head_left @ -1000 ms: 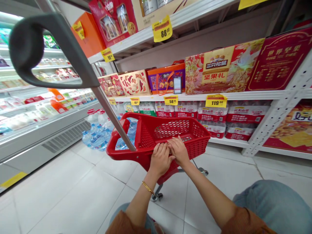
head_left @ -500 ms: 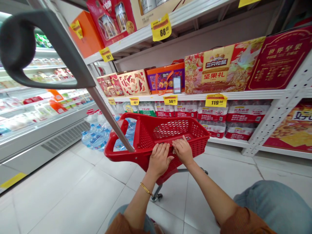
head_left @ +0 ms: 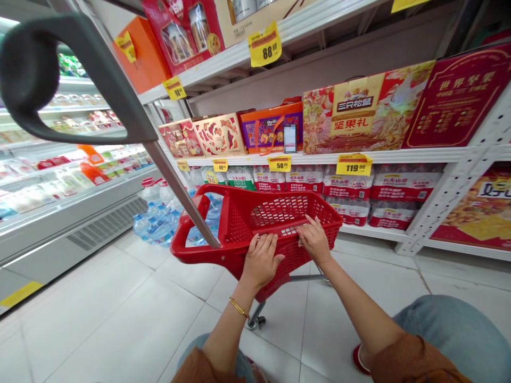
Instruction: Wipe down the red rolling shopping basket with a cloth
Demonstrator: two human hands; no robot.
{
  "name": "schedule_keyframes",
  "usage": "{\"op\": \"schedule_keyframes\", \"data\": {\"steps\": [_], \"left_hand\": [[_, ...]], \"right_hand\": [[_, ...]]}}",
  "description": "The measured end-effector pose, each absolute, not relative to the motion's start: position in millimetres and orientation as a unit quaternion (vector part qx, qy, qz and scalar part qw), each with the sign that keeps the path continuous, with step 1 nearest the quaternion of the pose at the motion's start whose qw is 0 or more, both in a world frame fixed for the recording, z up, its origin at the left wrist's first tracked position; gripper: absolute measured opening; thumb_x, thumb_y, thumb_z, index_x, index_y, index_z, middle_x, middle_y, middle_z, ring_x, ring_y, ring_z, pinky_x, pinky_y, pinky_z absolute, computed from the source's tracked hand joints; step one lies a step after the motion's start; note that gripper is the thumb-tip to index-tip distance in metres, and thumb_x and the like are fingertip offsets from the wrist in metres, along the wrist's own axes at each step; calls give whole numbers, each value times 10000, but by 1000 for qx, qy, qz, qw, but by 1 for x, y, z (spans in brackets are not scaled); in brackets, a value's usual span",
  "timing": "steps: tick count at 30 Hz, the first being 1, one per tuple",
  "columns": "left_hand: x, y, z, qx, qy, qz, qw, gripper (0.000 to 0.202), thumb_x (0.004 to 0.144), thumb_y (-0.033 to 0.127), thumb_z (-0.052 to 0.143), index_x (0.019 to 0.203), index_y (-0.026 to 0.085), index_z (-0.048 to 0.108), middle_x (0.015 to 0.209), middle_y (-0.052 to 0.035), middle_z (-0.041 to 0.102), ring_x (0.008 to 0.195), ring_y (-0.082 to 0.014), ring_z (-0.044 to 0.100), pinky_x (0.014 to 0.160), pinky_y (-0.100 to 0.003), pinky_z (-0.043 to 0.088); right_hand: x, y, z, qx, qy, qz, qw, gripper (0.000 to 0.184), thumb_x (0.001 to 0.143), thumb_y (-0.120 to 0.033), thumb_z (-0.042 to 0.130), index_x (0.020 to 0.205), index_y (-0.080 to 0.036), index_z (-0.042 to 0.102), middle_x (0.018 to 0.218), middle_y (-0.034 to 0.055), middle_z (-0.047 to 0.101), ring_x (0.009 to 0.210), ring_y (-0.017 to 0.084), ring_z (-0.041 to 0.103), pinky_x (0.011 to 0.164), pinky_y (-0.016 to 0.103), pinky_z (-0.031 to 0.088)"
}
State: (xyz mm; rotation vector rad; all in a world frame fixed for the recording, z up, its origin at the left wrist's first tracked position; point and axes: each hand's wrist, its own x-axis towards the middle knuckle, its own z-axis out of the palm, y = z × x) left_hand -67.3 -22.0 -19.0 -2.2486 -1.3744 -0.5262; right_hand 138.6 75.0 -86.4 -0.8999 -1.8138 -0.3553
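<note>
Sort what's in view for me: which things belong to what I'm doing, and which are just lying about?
In use:
- red cart basket, with left grip and right grip at its near rim
- grey handle on the cart's pole

Just around:
- boxes on the shelf
- bottle packs below them
- blue-tinted bottles on the floor

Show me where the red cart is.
In the head view, the red cart stands mid-picture before the white shelves, left hand and right hand at its near side.

A yellow price tag (head_left: 279, 164) reads 58.00, the tag to its right (head_left: 354, 165) 119.00, the nut gift box (head_left: 357, 109) 三只松鼠 and 坚果礼, and the maroon panel (head_left: 455, 101) 世界坚果.
</note>
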Motion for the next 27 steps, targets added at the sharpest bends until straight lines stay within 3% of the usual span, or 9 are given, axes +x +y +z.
{"op": "schedule_keyframes", "data": {"steps": [3,7,12,18,27], "left_hand": [[-68,-22,-19,-815,-498,-191,226,537,997,458,283,1336,121,527,1283,-106,637,1194,-235,554,1117,-434,293],[-69,-22,-20,-816,-502,-187,216,519,997,451,301,1345,133,520,1304,-99,626,1209,-235,548,1128,-438,278],[-70,-22,-20,-816,-501,-199,209,513,1001,441,292,1336,135,531,1298,-105,630,1203,-236,553,1124,-434,280],[-68,-23,-18,-814,-501,-203,213,517,1002,441,285,1323,129,543,1286,-103,637,1191,-239,561,1119,-424,277],[-70,-22,-19,-816,-492,-208,220,548,1006,449,235,1257,108,583,1274,-107,642,1180,-252,560,1100,-440,275]], "right_hand": [[148,80,-89,-373,-760,-151,511,220,970,-231,473,937,-182,685,889,67,730,1217,249,584,1084,546,427],[159,85,-90,-381,-763,-170,493,245,978,-243,457,905,-176,681,863,64,725,976,214,670,1021,493,495],[167,87,-89,-394,-768,-160,480,293,994,-283,423,894,-188,682,821,61,713,819,182,650,1011,454,492],[158,83,-83,-406,-748,-152,502,304,998,-301,418,932,-173,685,863,75,725,833,192,644,998,443,483],[75,43,-64,-392,-740,-56,544,320,999,-322,405,1144,-172,648,1151,123,680,1080,213,620,1009,430,488]]}}
